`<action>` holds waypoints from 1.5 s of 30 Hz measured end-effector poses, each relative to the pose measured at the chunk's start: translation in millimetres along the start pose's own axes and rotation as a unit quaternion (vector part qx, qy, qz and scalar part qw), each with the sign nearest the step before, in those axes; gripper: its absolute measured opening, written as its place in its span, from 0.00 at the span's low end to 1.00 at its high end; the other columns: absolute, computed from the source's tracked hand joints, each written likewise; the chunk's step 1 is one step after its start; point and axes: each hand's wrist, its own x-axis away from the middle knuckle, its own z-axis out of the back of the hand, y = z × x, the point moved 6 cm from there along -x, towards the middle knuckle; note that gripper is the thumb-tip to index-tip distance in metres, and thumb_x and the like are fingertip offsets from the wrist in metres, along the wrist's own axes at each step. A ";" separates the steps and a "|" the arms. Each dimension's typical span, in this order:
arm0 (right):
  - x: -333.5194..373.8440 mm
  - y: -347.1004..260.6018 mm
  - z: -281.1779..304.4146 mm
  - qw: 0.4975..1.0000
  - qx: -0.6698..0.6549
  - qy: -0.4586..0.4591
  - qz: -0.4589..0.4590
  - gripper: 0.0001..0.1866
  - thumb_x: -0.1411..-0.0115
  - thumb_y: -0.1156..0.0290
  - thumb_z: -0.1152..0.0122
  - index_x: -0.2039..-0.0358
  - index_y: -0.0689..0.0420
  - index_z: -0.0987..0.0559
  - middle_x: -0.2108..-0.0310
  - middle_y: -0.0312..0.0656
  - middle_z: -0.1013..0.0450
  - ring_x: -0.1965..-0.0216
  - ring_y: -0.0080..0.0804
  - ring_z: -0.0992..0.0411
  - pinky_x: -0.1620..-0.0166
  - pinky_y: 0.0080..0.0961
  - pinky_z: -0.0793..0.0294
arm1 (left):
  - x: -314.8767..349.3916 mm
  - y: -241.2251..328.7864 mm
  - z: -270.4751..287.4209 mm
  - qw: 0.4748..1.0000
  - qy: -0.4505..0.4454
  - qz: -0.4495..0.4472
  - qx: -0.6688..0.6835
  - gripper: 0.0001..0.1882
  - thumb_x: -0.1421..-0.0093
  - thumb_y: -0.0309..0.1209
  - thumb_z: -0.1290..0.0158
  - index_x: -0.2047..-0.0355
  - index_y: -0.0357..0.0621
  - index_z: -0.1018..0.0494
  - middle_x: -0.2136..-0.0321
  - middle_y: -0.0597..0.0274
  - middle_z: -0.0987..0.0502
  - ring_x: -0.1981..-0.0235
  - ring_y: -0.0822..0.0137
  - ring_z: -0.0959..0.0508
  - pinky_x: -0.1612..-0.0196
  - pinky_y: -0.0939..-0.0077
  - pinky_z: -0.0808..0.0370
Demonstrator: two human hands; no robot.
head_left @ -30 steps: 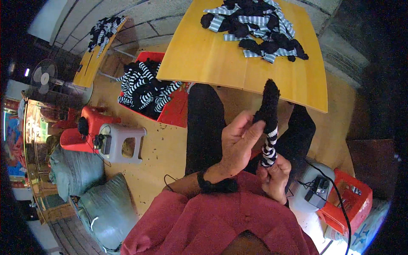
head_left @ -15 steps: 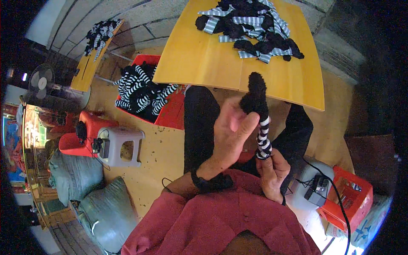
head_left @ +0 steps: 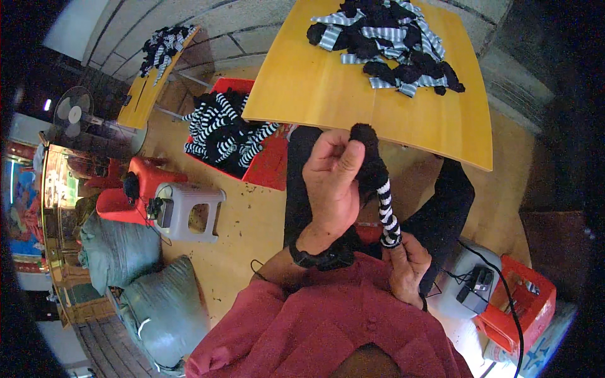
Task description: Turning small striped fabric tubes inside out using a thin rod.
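Observation:
A slim fabric tube (head_left: 386, 208), with black and white stripes and a fuzzy black end, stands nearly upright between my hands in front of my lap. My right hand (head_left: 408, 268) grips its lower striped opening, thumb and fingers closed around it. Beside the fuzzy black end, my left hand (head_left: 331, 186) is closed, its thumb and curled fingers pressed against the edge of the fuzz. Some of those fingertips are hidden. On the yellow table (head_left: 296, 88) ahead lies a pile of similar black and grey-striped pieces (head_left: 391, 44).
At the left, a red bin (head_left: 268, 170) holds many striped tubes. Farther left are a grey stool (head_left: 205, 195), a red stool (head_left: 142, 179), stuffed sacks (head_left: 161, 309), a fan (head_left: 74, 113) and another table (head_left: 142, 101). A red crate-like stool (head_left: 523, 302) and cables stand at right.
My left hand has moved up along the fuzzy black end, nearer its tip. That end has dropped slightly and leans left. My right hand keeps its grip at the lower opening.

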 end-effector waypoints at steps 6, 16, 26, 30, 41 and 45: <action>-3.4 0.5 -7.3 0.988 -0.138 0.015 -0.071 0.10 0.42 0.68 0.46 0.71 0.63 0.25 0.84 0.32 0.34 0.86 0.14 0.42 0.83 0.13 0.48 | 19.2 -10.0 -11.0 0.996 -0.047 0.045 -0.052 0.08 0.43 0.25 0.47 0.65 0.36 0.31 0.72 0.71 0.28 0.73 0.83 0.31 0.68 0.89 0.33; -21.8 -8.8 2.9 0.988 0.066 0.047 0.135 0.09 0.43 0.72 0.47 0.66 0.63 0.24 0.84 0.36 0.32 0.86 0.20 0.37 0.82 0.15 0.41 | 21.6 -5.9 -10.4 0.987 -0.101 0.003 -0.121 0.09 0.44 0.24 0.47 0.64 0.36 0.32 0.73 0.68 0.27 0.73 0.81 0.29 0.68 0.87 0.31; -9.0 -19.5 3.5 0.966 0.188 0.071 0.160 0.08 0.44 0.76 0.48 0.65 0.62 0.24 0.82 0.36 0.30 0.81 0.20 0.33 0.77 0.18 0.35 | -3.2 5.8 -17.4 0.983 -0.079 0.009 -0.168 0.12 0.42 0.27 0.47 0.59 0.34 0.30 0.68 0.71 0.28 0.69 0.83 0.32 0.66 0.89 0.34; -4.8 -15.1 2.8 0.965 0.196 0.060 0.163 0.08 0.45 0.77 0.49 0.65 0.62 0.24 0.82 0.36 0.30 0.81 0.20 0.33 0.77 0.19 0.35 | -7.9 14.6 -12.4 0.994 0.013 -0.027 -0.106 0.10 0.42 0.30 0.46 0.64 0.36 0.28 0.71 0.73 0.28 0.71 0.83 0.33 0.67 0.89 0.36; -6.8 -0.1 5.6 0.988 0.092 0.069 0.100 0.06 0.45 0.74 0.46 0.69 0.63 0.25 0.83 0.37 0.32 0.84 0.18 0.37 0.81 0.16 0.41 | 11.5 -10.2 -1.2 0.990 -0.019 0.050 -0.132 0.08 0.45 0.30 0.45 0.69 0.37 0.27 0.73 0.68 0.25 0.74 0.80 0.29 0.70 0.83 0.31; -10.4 6.9 -8.1 0.970 -0.212 -0.035 -0.116 0.09 0.43 0.69 0.45 0.70 0.62 0.25 0.84 0.35 0.32 0.86 0.15 0.42 0.84 0.13 0.47 | 18.3 -12.4 -7.8 0.984 -0.034 0.038 -0.168 0.08 0.45 0.30 0.44 0.72 0.36 0.27 0.77 0.69 0.27 0.76 0.81 0.31 0.72 0.83 0.32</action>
